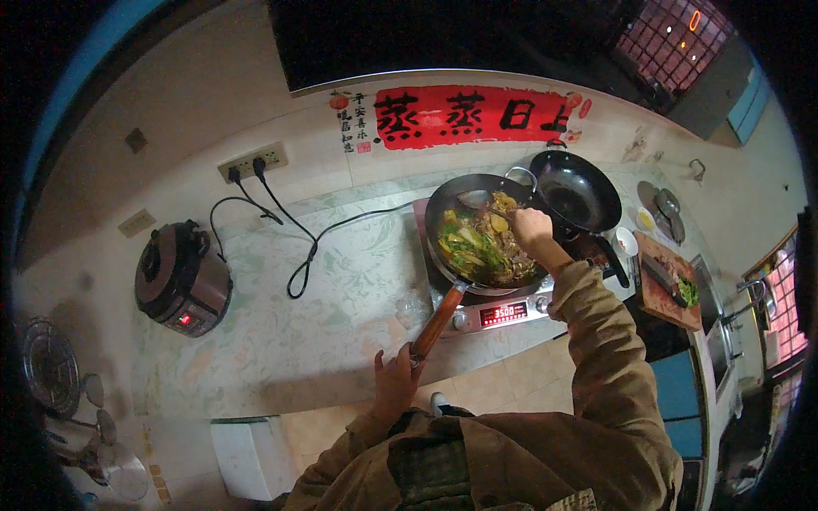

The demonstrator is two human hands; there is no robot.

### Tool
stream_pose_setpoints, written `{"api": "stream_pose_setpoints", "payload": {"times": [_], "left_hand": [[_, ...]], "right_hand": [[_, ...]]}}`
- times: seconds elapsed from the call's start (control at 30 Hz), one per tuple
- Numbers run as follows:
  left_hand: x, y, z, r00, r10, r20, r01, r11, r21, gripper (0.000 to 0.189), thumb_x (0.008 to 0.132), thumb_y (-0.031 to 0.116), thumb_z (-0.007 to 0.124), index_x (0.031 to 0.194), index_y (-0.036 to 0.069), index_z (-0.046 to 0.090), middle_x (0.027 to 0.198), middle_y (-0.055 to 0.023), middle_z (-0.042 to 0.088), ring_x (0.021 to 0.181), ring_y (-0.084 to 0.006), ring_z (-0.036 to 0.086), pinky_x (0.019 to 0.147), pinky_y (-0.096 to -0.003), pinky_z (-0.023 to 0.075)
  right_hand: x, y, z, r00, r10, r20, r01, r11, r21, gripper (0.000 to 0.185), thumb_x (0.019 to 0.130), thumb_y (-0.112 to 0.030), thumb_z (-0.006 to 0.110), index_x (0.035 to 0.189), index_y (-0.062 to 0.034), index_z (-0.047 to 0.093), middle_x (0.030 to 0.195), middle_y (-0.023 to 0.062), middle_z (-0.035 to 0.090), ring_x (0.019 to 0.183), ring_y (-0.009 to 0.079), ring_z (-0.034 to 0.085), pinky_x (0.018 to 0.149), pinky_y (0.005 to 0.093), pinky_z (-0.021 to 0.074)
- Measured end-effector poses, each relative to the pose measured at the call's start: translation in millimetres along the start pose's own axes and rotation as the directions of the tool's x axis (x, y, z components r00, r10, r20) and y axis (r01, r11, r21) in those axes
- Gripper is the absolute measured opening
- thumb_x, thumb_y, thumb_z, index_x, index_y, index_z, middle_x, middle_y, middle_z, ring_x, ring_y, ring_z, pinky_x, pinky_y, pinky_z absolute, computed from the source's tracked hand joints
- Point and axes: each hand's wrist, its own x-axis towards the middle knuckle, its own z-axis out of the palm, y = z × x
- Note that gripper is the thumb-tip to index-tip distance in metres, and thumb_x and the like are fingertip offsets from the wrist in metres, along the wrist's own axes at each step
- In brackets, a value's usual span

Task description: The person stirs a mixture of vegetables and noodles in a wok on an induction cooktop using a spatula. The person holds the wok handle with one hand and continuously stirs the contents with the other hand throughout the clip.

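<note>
A wok [447, 191] with a wooden handle [441, 319] sits on an induction cooker [470, 318] whose red display is lit. My left hand [396, 377] grips the end of that handle. Over the wok's right side, my right hand [533, 231] is closed around the handle of a metal ladle or spatula, mostly hidden by the fist; its metal head [474, 199] lies at the back left inside the wok. Leafy green vegetables [463, 246] fill the wok's left part, with yellow slices and brownish food [508, 255] beside them.
An empty dark wok [575, 191] stands behind on the right. Further right are a small white bowl [625, 243] and a cutting board [693, 319] with a knife [661, 278] and chopped greens [688, 292]. An electric pressure cooker [185, 281] stands far left; a black cable [313, 246] loops across the counter.
</note>
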Motion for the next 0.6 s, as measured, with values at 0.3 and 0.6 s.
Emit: {"api": "stream_pose_setpoints", "payload": {"times": [0.3,0.6], "left_hand": [[-3,-4,5,1.000,0.017,-0.013,-0.016,1.000,0.027,0.045,0.084,0.023,0.058,0.121,0.003,0.041,0.082,-0.0082,0.064,0.080,-0.0261,0.062,0.096,-0.0509,0.0265],[-2,0,5,0.999,0.019,-0.051,-0.018,1.000,0.015,0.045,0.082,0.021,0.060,0.120,0.004,0.042,0.084,-0.0074,0.065,0.081,-0.0256,0.062,0.097,-0.0507,0.0267]], "right_hand": [[-21,3,4,0.995,-0.089,-0.045,0.094,0.988,0.120,0.024,0.079,-0.024,0.055,0.100,-0.0198,0.066,0.080,0.0116,0.065,0.074,0.0301,0.064,0.065,0.0405,0.0513],[-32,14,44,0.966,-0.233,-0.109,0.222,0.969,-0.104,0.024,0.082,-0.024,0.052,0.103,-0.0253,0.064,0.067,0.0111,0.062,0.064,0.0273,0.062,0.054,0.0402,0.0492]]}}
